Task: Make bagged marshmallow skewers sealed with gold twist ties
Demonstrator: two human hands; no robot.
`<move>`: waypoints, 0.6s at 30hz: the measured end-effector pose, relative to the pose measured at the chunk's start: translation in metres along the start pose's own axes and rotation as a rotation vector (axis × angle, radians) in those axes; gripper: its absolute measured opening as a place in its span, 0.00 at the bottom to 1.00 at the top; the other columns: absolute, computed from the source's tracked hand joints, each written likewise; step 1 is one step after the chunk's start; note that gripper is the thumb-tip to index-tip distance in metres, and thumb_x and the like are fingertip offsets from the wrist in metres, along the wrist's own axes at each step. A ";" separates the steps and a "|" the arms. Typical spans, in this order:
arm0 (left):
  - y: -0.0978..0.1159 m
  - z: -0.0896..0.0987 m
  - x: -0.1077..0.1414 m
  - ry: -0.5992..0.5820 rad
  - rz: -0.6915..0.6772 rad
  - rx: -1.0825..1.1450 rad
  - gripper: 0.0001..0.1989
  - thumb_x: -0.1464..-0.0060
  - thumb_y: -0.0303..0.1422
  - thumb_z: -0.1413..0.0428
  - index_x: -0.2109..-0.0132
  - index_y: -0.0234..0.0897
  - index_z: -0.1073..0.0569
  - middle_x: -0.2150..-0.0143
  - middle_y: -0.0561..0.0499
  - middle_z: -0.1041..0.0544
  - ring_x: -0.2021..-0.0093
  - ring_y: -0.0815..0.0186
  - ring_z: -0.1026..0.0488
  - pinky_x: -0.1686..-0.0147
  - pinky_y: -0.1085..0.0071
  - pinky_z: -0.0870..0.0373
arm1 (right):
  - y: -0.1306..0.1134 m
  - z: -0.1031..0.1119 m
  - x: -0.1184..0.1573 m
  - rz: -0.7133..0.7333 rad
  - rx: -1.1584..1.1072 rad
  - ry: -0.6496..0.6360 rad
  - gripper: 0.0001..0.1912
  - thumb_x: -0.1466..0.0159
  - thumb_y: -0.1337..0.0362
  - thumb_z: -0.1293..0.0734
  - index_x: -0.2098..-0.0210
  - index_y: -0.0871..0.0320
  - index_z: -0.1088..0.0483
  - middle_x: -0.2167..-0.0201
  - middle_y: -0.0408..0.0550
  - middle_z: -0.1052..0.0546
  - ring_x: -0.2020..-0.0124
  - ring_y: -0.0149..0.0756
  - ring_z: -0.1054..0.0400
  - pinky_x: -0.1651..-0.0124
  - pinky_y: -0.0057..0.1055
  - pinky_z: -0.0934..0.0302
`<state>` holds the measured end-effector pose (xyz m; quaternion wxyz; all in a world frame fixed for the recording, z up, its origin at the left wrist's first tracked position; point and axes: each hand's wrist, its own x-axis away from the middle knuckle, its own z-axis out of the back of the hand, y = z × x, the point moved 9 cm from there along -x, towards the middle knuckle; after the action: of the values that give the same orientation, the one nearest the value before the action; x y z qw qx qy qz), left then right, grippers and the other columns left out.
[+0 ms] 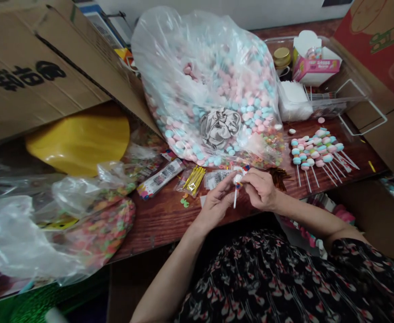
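A small wrapped candy on a white stick (235, 197) is pinched between my two hands, its stick pointing down. My left hand (215, 204) closes on it from the left, and my right hand (260, 189) has its fingertips at the candy's top right. Just behind the hands lie printed clear wrappers (217, 178). To their left is a packet of gold twist ties (193, 180), with a longer stack of printed wrappers (161, 178) beyond it. Several marshmallow skewers (314, 152) are heaped at the right on the dark red table (150, 224).
A large clear bag of pink and blue marshmallows (217, 89) stands at the back. Bags of ring candy (106, 229) and a cardboard box (42, 67) fill the left. A plastic bin (348, 98) sits back right.
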<state>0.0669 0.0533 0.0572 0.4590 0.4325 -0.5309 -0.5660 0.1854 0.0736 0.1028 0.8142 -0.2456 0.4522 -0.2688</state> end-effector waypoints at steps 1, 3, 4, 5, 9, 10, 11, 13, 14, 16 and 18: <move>0.007 0.007 0.000 0.075 -0.082 -0.131 0.22 0.41 0.37 0.44 0.40 0.45 0.29 0.49 0.43 0.24 0.45 0.57 0.29 0.44 0.58 0.34 | 0.001 -0.002 0.000 -0.045 -0.038 0.001 0.07 0.36 0.69 0.41 0.65 0.56 0.32 0.73 0.46 0.31 0.70 0.34 0.37 0.66 0.31 0.40; 0.024 0.019 0.002 0.214 -0.240 -0.426 0.13 0.44 0.35 0.42 0.51 0.46 0.21 0.47 0.44 0.25 0.43 0.55 0.33 0.41 0.52 0.38 | 0.004 -0.006 0.002 -0.179 -0.162 0.007 0.07 0.36 0.66 0.40 0.69 0.56 0.33 0.74 0.44 0.31 0.70 0.32 0.37 0.65 0.30 0.41; 0.031 0.021 0.003 0.246 -0.304 -0.539 0.10 0.45 0.34 0.41 0.56 0.47 0.20 0.47 0.44 0.25 0.41 0.54 0.34 0.40 0.49 0.39 | 0.007 -0.009 0.004 -0.269 -0.248 0.005 0.07 0.36 0.65 0.39 0.71 0.56 0.33 0.75 0.43 0.32 0.71 0.31 0.38 0.65 0.30 0.41; 0.037 0.022 0.004 0.240 -0.354 -0.607 0.08 0.45 0.32 0.41 0.58 0.46 0.19 0.48 0.45 0.24 0.41 0.53 0.34 0.41 0.48 0.39 | 0.010 -0.014 0.007 -0.369 -0.349 0.000 0.08 0.36 0.64 0.38 0.72 0.57 0.33 0.75 0.42 0.32 0.72 0.30 0.38 0.66 0.29 0.42; 0.040 0.016 0.015 0.051 -0.445 -0.657 0.10 0.43 0.29 0.45 0.57 0.43 0.21 0.55 0.43 0.20 0.52 0.59 0.25 0.52 0.59 0.27 | 0.025 -0.046 0.030 -0.809 -0.862 0.000 0.10 0.43 0.60 0.33 0.75 0.58 0.35 0.81 0.37 0.37 0.80 0.24 0.47 0.76 0.24 0.51; 0.038 0.016 0.021 0.022 -0.461 -0.695 0.11 0.44 0.28 0.45 0.56 0.42 0.21 0.56 0.43 0.20 0.55 0.59 0.23 0.54 0.62 0.26 | 0.027 -0.059 0.039 -0.921 -0.990 -0.005 0.10 0.46 0.60 0.32 0.76 0.58 0.35 0.82 0.35 0.39 0.82 0.23 0.51 0.78 0.23 0.54; 0.037 0.015 0.030 0.003 -0.487 -0.751 0.12 0.45 0.27 0.45 0.55 0.43 0.21 0.57 0.42 0.19 0.56 0.59 0.23 0.56 0.63 0.26 | 0.027 -0.072 0.049 -1.030 -1.101 -0.024 0.09 0.48 0.61 0.31 0.76 0.58 0.36 0.84 0.34 0.41 0.83 0.22 0.53 0.80 0.23 0.56; 0.035 0.012 0.055 -0.032 -0.560 -0.879 0.17 0.48 0.25 0.44 0.51 0.44 0.23 0.56 0.43 0.19 0.55 0.57 0.22 0.54 0.60 0.26 | 0.020 -0.102 0.070 -1.213 -1.249 -0.129 0.08 0.52 0.64 0.32 0.76 0.58 0.36 0.85 0.32 0.42 0.85 0.21 0.56 0.82 0.22 0.58; 0.033 0.012 0.069 -0.037 -0.591 -0.939 0.21 0.49 0.24 0.44 0.48 0.45 0.24 0.56 0.43 0.19 0.54 0.56 0.23 0.53 0.59 0.26 | 0.015 -0.116 0.079 -1.270 -1.274 -0.202 0.07 0.52 0.65 0.32 0.76 0.58 0.35 0.86 0.32 0.42 0.85 0.22 0.55 0.82 0.22 0.57; 0.032 0.019 0.097 0.000 -0.595 -1.036 0.28 0.50 0.23 0.43 0.42 0.48 0.28 0.55 0.45 0.19 0.56 0.55 0.22 0.55 0.59 0.25 | 0.009 -0.136 0.091 -1.280 -1.227 -0.356 0.06 0.52 0.65 0.33 0.75 0.58 0.34 0.85 0.34 0.40 0.85 0.23 0.52 0.83 0.23 0.55; 0.029 0.037 0.115 0.062 -0.467 -1.074 0.31 0.51 0.23 0.42 0.40 0.51 0.29 0.58 0.46 0.19 0.62 0.56 0.22 0.61 0.59 0.24 | 0.013 -0.134 0.084 -1.092 -1.051 -0.390 0.07 0.48 0.62 0.32 0.73 0.59 0.32 0.81 0.37 0.34 0.82 0.25 0.46 0.79 0.23 0.49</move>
<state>0.0091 -0.0526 0.0886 0.4922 0.2612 -0.0467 -0.8291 0.1092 0.0068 -0.0199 0.4084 -0.8294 0.1840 -0.3338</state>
